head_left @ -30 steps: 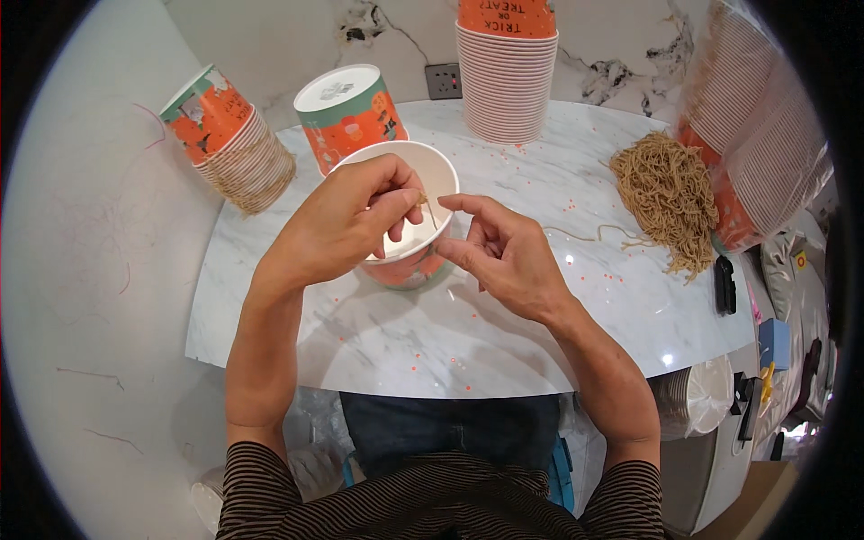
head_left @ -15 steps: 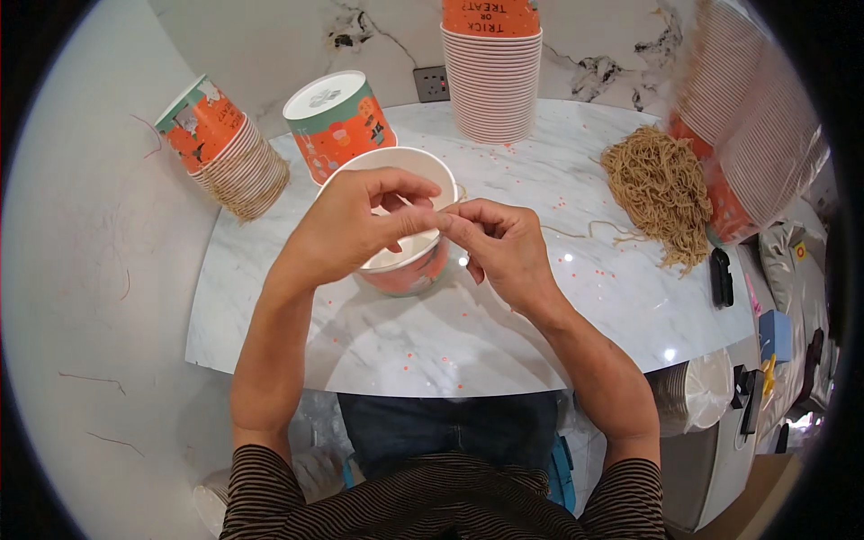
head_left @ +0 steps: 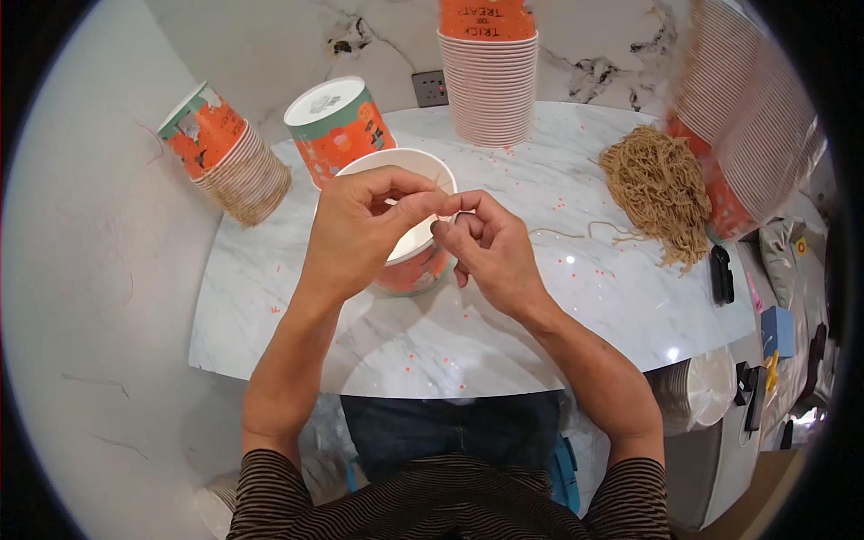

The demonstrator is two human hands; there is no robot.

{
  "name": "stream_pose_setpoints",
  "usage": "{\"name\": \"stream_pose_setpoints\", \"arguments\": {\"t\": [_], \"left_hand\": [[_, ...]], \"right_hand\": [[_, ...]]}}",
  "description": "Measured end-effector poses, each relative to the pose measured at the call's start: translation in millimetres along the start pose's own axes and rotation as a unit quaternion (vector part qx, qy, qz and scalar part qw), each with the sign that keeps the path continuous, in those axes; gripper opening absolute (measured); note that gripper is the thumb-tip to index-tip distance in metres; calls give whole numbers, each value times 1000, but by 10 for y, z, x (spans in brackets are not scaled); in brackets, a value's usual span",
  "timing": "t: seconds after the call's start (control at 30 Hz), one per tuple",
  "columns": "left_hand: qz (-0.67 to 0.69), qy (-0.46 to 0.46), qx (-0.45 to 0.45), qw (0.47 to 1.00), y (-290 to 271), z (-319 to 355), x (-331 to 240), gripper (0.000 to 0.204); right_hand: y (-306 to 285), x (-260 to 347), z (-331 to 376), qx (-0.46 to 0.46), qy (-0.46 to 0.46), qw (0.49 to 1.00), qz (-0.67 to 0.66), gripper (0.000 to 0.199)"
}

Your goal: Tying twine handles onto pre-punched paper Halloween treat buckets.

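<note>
A white paper cup with an orange patterned outside [head_left: 409,261] stands upright on the marble table [head_left: 540,324], right in front of me. My left hand [head_left: 360,234] reaches over its rim, thumb and fingers pinched near the rim's right edge. My right hand [head_left: 490,252] meets it there, fingertips closed on a thin tan string [head_left: 558,232] that trails off to the right toward a heap of tan string [head_left: 661,193]. The fingers of both hands touch at the rim. The cup's inside is partly hidden by my left hand.
A tall stack of orange cups [head_left: 488,76] stands at the back, a single upside-down cup [head_left: 340,126] and a tilted stack [head_left: 225,153] at the back left, another leaning stack [head_left: 747,126] at right. A wall socket [head_left: 432,88] sits behind. A black object [head_left: 722,274] lies near the right edge.
My left hand has lifted out of the cup to its rim. My right hand moved closer, so the fingertips of both hands now meet over the cup's right edge.
</note>
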State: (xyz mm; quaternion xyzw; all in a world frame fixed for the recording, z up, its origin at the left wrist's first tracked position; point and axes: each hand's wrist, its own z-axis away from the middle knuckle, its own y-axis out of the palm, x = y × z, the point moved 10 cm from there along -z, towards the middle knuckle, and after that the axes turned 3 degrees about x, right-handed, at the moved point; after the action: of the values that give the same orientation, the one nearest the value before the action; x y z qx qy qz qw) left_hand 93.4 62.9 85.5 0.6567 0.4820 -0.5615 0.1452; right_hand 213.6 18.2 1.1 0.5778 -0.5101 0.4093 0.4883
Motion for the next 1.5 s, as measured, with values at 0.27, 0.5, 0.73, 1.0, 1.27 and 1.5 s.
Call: {"name": "stream_pose_setpoints", "arguments": {"t": [0.27, 0.5, 0.73, 1.0, 1.27, 1.5], "left_hand": [[25, -27, 45, 998, 205, -40, 57, 11], [-27, -56, 19, 998, 127, -132, 168, 9], [-65, -108, 197, 972, 327, -102, 197, 10], [64, -124, 235, 962, 359, -75, 201, 14], [86, -115, 170, 975, 199, -98, 217, 18], [72, -92, 148, 982, 199, -112, 254, 20]], "right_hand": [[46, 126, -31, 38, -88, 991, 94, 51], [-485, 685, 12, -5, -139, 988, 64, 40], [-380, 1011, 179, -9, -369, 906, 205, 28], [-389, 810, 81, -20, -302, 915, 266, 27], [-112, 704, 71, 43, -235, 939, 247, 14], [-137, 562, 45, 16, -239, 938, 251, 12]]}}
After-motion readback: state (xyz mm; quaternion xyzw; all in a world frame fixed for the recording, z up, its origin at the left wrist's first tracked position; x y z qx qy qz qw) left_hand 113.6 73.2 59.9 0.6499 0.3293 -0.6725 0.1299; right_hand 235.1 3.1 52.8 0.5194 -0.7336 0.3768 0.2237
